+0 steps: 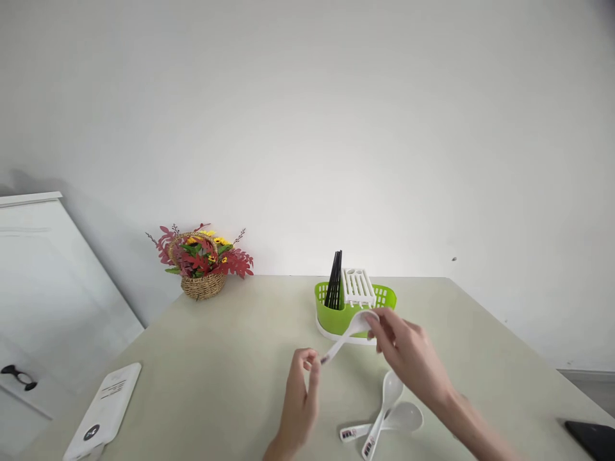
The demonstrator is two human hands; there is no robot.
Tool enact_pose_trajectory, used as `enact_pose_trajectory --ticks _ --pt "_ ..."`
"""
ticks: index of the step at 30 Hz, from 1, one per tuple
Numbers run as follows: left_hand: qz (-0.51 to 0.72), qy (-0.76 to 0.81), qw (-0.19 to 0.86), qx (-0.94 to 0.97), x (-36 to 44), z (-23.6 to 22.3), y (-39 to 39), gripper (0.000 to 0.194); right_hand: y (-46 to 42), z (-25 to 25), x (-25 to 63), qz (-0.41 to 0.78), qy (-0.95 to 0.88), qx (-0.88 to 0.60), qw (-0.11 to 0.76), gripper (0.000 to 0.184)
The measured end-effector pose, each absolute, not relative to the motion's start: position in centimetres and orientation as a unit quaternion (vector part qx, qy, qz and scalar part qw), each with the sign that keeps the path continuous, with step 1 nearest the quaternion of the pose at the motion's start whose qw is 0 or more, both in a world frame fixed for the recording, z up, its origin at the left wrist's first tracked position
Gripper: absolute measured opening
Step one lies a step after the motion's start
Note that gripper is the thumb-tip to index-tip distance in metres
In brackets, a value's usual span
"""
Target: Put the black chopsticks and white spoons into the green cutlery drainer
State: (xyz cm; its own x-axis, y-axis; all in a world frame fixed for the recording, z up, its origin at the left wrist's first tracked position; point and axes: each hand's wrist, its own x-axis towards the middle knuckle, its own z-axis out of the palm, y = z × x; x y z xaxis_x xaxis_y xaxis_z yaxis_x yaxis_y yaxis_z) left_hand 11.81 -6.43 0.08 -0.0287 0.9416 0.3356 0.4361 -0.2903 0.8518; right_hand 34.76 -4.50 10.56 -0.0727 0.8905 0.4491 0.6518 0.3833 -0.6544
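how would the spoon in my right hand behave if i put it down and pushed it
The spoon, held by its bowl in your right hand, is probably stiff: its handle shows no sag. Its smooth surface may be slippery. On the table, its rounded bowl could let it rock or swivel.

Pale table (216,371), flower basket (203,287), green caddy (331,316), two crossed spoons (406,417), white device (109,403), black slab (593,438)

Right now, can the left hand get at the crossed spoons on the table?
Probably yes: the left hand is near the crossed spoons, handles nearest, with nothing visible between. Its fingers are by the raised spoon, perhaps touching it.
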Motion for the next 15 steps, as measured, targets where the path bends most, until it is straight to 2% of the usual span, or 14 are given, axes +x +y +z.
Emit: enact_pose_trajectory --ticks 4,7,11,15 --pt "0.488 0.602 0.253 0.579 8.3 -1.8 -3.7 0.045 -1.6 14.7 34.7 -0.022 -0.715 -0.578 0.393 0.036" --pt "0.479 0.623 0.243 0.569 6.2 -2.9 -2.1 0.047 0.5 17.5 33.9 -0.104 -0.726 -0.608 0.303 0.037" --pt "0.478 0.624 0.211 0.581 5.4 -3.2 -1.6 0.045 2.9 19.0 31.7 -0.119 -0.763 -0.603 0.200 0.042" --pt "0.467 0.613 0.197 0.606 5.6 -3.4 -1.9 0.043 4.6 18.0 29.2 -0.104 -0.794 -0.584 0.131 0.034"
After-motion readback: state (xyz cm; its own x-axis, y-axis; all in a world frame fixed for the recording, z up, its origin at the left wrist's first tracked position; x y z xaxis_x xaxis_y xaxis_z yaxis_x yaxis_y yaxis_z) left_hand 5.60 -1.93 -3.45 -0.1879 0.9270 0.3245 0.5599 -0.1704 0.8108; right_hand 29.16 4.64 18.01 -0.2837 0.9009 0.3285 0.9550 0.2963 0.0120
